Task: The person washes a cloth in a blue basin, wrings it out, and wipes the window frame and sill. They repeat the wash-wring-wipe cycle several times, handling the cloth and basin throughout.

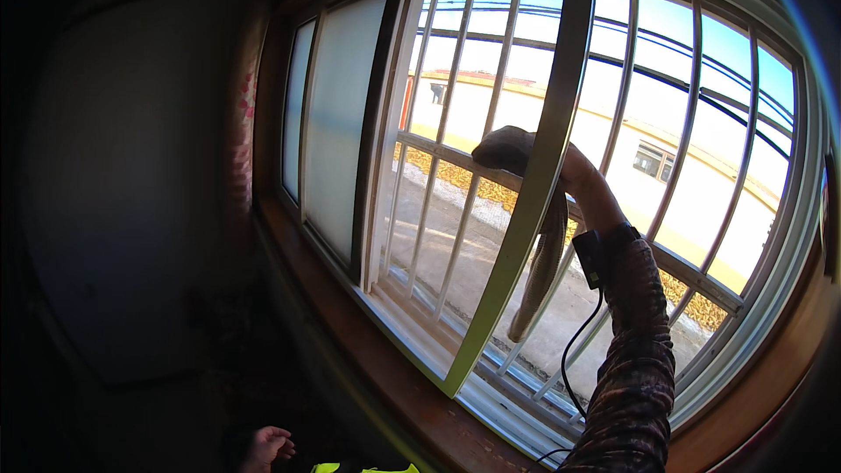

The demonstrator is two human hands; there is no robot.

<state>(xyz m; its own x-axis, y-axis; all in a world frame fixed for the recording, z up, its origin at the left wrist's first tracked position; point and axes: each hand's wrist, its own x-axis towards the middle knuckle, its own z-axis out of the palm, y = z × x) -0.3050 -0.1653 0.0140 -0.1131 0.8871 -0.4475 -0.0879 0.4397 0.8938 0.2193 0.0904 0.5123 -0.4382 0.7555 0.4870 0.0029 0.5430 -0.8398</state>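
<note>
My right hand (578,167) reaches around the upright edge of a sliding window sash (519,230). It holds a dark cloth (504,150) against the far side of the glass, near the horizontal bar of the window grille. A long tail of the cloth hangs down beside the sash frame. Part of the hand is hidden behind the frame and under the cloth. A small black device with a cable is strapped to my right wrist. Low in the view, my left hand (271,447) is away from the window, its fingers curled; nothing can be made out in it.
Metal grille bars (688,118) stand outside the opening. A wooden sill (394,381) runs below the window track. Frosted panes (341,125) and a patterned curtain (244,125) are to the left. Beyond the grille are a pale building, cables and a strip of yellow material on the ground.
</note>
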